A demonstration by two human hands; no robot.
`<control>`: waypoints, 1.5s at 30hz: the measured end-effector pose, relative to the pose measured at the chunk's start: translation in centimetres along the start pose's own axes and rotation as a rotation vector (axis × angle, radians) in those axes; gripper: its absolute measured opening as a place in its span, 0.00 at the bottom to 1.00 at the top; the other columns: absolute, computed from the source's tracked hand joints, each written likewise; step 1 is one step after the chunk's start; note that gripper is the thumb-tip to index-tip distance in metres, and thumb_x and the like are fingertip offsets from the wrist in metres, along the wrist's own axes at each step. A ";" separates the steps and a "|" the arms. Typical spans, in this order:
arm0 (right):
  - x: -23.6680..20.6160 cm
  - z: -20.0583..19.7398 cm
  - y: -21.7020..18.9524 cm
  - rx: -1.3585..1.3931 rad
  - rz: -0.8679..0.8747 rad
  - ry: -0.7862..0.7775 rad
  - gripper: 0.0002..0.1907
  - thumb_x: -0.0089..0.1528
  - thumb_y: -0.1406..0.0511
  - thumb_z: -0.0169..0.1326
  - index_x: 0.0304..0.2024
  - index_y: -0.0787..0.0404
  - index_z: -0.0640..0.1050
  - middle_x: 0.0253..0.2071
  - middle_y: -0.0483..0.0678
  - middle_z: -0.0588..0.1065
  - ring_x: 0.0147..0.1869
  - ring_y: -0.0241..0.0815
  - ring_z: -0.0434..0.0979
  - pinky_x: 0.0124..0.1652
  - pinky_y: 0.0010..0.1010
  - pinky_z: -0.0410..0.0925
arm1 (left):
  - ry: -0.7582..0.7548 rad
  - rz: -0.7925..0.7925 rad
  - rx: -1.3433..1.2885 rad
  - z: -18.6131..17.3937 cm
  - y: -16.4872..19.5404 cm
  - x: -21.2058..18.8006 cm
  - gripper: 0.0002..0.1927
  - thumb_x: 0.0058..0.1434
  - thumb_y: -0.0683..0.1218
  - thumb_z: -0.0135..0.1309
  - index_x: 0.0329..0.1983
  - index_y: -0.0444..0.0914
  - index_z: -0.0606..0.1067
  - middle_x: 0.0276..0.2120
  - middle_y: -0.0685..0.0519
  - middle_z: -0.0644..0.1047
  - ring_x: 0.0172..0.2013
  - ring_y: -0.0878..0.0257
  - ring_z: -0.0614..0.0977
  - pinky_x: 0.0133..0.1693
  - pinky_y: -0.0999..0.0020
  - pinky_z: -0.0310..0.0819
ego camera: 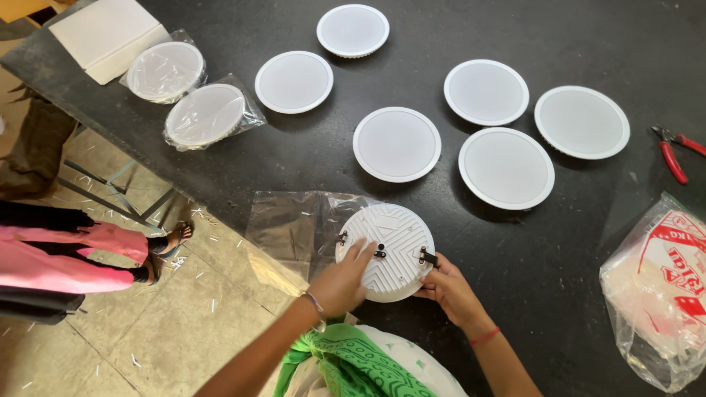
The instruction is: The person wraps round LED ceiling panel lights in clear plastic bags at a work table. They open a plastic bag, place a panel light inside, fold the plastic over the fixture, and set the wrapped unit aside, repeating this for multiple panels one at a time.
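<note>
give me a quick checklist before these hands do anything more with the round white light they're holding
1. Round white ribbed-back light panel held by both hands: ok, left hand on its back, right hand at its edge.
2. Panel face down, back up: ok.
3. Black spring clips seated: cannot tell.
4. Clear plastic bag off the panel: ok, lying beside it.
5. Red-handled pliers nearby: not ok, far at the right edge of the black table.

Red pliers (674, 153) (beside printed bag (657, 287))
</note>
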State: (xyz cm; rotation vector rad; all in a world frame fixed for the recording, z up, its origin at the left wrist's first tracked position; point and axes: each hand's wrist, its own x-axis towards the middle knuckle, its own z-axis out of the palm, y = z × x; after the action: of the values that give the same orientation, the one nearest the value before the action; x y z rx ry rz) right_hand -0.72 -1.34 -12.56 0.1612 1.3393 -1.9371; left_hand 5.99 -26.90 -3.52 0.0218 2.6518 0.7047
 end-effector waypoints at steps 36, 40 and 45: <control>-1.6 15.0 2.0 0.303 0.109 0.150 0.27 0.59 0.78 0.47 0.62 0.68 0.67 0.56 0.56 0.75 0.57 0.46 0.78 0.56 0.37 0.70 | 0.309 -0.340 -1.342 4.6 -14.0 -1.6 0.25 0.67 0.62 0.48 0.32 0.35 0.76 0.20 0.55 0.76 0.20 0.68 0.75 0.25 0.74 0.69; -0.1 15.3 2.3 0.300 0.027 0.159 0.25 0.60 0.79 0.48 0.61 0.71 0.67 0.55 0.56 0.75 0.57 0.46 0.78 0.57 0.38 0.70 | 0.350 -0.226 -1.179 5.3 -13.2 -3.0 0.22 0.70 0.58 0.47 0.28 0.38 0.75 0.19 0.58 0.73 0.19 0.70 0.75 0.24 0.73 0.68; 5.1 14.4 4.9 0.255 -0.085 0.101 0.23 0.61 0.79 0.48 0.60 0.70 0.67 0.53 0.54 0.75 0.55 0.47 0.77 0.57 0.40 0.72 | 0.265 -0.107 -0.825 4.7 -11.8 -5.5 0.22 0.69 0.56 0.51 0.25 0.37 0.72 0.16 0.51 0.73 0.18 0.63 0.76 0.26 0.66 0.69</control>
State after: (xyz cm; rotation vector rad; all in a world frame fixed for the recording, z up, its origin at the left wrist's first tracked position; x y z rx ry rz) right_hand 3.22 -16.87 -12.41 0.3350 1.1745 -2.1937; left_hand 13.89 -35.62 -10.92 -0.4595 2.3527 1.7938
